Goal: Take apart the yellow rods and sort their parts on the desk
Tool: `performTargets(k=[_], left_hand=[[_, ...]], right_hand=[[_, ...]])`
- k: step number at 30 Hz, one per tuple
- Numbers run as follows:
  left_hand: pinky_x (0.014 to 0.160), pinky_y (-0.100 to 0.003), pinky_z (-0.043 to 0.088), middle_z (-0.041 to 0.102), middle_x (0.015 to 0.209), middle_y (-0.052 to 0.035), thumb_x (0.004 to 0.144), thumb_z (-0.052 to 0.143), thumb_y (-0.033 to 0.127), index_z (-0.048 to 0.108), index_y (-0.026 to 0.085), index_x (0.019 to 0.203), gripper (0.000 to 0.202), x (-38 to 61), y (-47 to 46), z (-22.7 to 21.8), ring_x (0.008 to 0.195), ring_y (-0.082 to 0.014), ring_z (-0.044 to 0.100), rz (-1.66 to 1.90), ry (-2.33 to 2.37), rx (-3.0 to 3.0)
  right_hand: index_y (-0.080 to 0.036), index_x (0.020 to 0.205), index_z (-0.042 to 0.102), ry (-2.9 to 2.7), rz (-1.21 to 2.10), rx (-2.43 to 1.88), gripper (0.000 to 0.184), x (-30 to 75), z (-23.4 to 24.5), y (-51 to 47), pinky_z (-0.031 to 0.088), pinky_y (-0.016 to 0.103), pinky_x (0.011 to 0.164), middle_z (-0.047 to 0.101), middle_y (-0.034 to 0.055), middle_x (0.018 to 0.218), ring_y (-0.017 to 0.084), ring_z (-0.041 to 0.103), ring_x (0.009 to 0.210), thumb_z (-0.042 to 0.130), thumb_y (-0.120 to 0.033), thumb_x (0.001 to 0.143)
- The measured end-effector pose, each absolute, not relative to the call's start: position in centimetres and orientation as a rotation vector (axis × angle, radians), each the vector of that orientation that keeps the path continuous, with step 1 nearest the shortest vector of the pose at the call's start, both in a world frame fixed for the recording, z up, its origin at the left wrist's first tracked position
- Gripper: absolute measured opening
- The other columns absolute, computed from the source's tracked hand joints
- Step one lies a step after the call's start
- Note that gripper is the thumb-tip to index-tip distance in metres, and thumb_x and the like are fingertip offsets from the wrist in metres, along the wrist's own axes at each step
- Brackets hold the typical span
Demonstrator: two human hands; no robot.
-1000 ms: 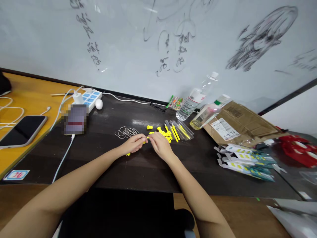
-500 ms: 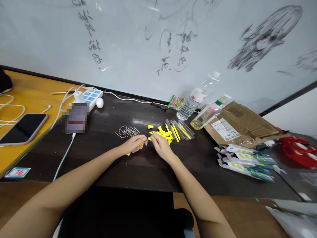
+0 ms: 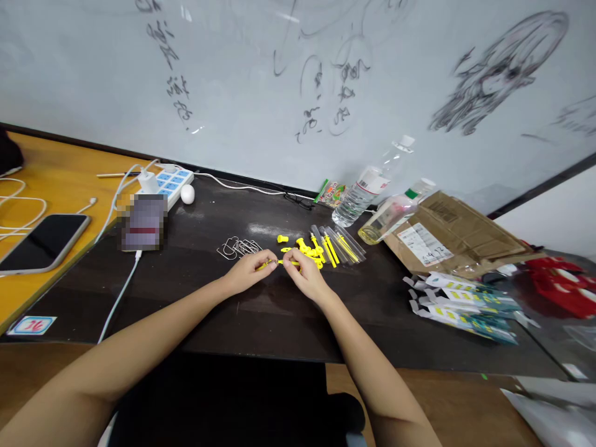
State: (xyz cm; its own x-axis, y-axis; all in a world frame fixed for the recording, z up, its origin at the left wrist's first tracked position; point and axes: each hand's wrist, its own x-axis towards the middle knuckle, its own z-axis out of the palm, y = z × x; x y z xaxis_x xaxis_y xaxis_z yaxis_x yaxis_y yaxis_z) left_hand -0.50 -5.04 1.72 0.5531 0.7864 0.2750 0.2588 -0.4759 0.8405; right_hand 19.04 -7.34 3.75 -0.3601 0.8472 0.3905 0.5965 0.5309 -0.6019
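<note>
My left hand [image 3: 249,272] is closed in a pinch on a small yellow plastic piece [image 3: 265,266], most of it hidden by the fingers. Facing it, my right hand [image 3: 305,276] pinches a thin yellow plastic piece [image 3: 282,262] whose tip points at the left fingertips. Whether the two pieces touch is too small to tell. Just beyond the right hand lies a pile of yellow plastic parts [image 3: 302,244], with a loose yellow cap-like part [image 3: 282,238] beside it. Bent metal wire hooks [image 3: 239,247] lie behind the left hand. To the right are clear tubes with yellow rods [image 3: 330,248].
A water bottle [image 3: 357,202], a second bottle [image 3: 388,218] and a snack packet [image 3: 331,192] stand by the whiteboard. A cardboard package [image 3: 437,230] and printed cartons [image 3: 465,304] lie right. Left are a power strip [image 3: 172,180], a charging phone [image 3: 143,222] and another phone [image 3: 44,242].
My hands have turned slightly, and the left has lifted a little. The yellow end that stuck out below my left hand no longer shows; the yellow piece between my right fingers shows more.
</note>
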Motion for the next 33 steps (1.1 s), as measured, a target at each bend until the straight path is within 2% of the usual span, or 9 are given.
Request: performTargets(k=[3, 6, 14, 25, 29, 33], left_hand=[[0.071, -0.023, 0.039, 0.062, 0.086, 0.0002, 0.089, 0.045, 0.039, 0.057, 0.021, 0.095, 0.023, -0.61, -5.05, 2.04, 0.076, -0.0139, 0.055, 0.868, 0.950, 2.169], [0.074, -0.023, 0.038, 0.063, 0.093, -0.0002, 0.089, 0.045, 0.038, 0.056, 0.022, 0.095, 0.021, -0.71, -5.06, 2.16, 0.082, -0.0152, 0.058, 0.861, 0.976, 2.227], [0.067, -0.023, 0.037, 0.059, 0.078, 0.0015, 0.091, 0.041, 0.037, 0.053, 0.020, 0.097, 0.021, -0.76, -5.21, 2.02, 0.069, -0.0134, 0.054, 0.862, 0.980, 2.215], [0.079, -0.025, 0.041, 0.062, 0.098, -0.0014, 0.092, 0.040, 0.038, 0.054, 0.021, 0.100, 0.023, -0.71, -5.08, 1.90, 0.089, -0.0162, 0.059, 0.924, 0.978, 2.322], [0.080, -0.025, 0.042, 0.063, 0.100, -0.0015, 0.092, 0.041, 0.037, 0.055, 0.021, 0.100, 0.023, -0.68, -5.06, 1.75, 0.090, -0.0159, 0.059, 0.937, 0.976, 2.350], [0.079, -0.025, 0.042, 0.063, 0.098, -0.0012, 0.092, 0.042, 0.037, 0.054, 0.021, 0.098, 0.022, -0.65, -5.11, 1.65, 0.088, -0.0157, 0.060, 0.927, 0.977, 2.356]], right_hand=[[-0.021, 0.084, 0.049, -2.109, 0.462, -1.205, 0.015, 19.09, 3.79, -7.37, 0.038, 0.025, 0.062, 0.051, -0.0013, 0.071, 0.014, 0.048, 0.064, 0.044, -0.034, 0.090], [-0.021, 0.085, 0.048, -2.129, 0.460, -1.225, 0.014, 18.95, 3.60, -7.33, 0.038, 0.026, 0.064, 0.052, -0.0011, 0.072, 0.014, 0.051, 0.066, 0.043, -0.033, 0.091], [-0.022, 0.089, 0.047, -2.118, 0.488, -1.203, 0.014, 18.91, 3.08, -7.07, 0.040, 0.027, 0.068, 0.055, 0.0005, 0.079, 0.015, 0.053, 0.069, 0.038, -0.032, 0.093], [-0.020, 0.084, 0.053, -2.093, 0.508, -1.096, 0.014, 19.21, 3.37, -7.18, 0.038, 0.024, 0.063, 0.053, -0.0003, 0.073, 0.013, 0.049, 0.065, 0.046, -0.030, 0.090], [-0.020, 0.082, 0.050, -2.078, 0.570, -1.078, 0.015, 18.97, 3.12, -7.12, 0.036, 0.023, 0.061, 0.049, -0.0019, 0.070, 0.012, 0.046, 0.062, 0.044, -0.031, 0.091], [-0.020, 0.080, 0.049, -2.109, 0.574, -1.085, 0.018, 18.98, 3.33, -7.18, 0.037, 0.023, 0.063, 0.051, -0.0013, 0.071, 0.012, 0.049, 0.064, 0.042, -0.031, 0.092]])
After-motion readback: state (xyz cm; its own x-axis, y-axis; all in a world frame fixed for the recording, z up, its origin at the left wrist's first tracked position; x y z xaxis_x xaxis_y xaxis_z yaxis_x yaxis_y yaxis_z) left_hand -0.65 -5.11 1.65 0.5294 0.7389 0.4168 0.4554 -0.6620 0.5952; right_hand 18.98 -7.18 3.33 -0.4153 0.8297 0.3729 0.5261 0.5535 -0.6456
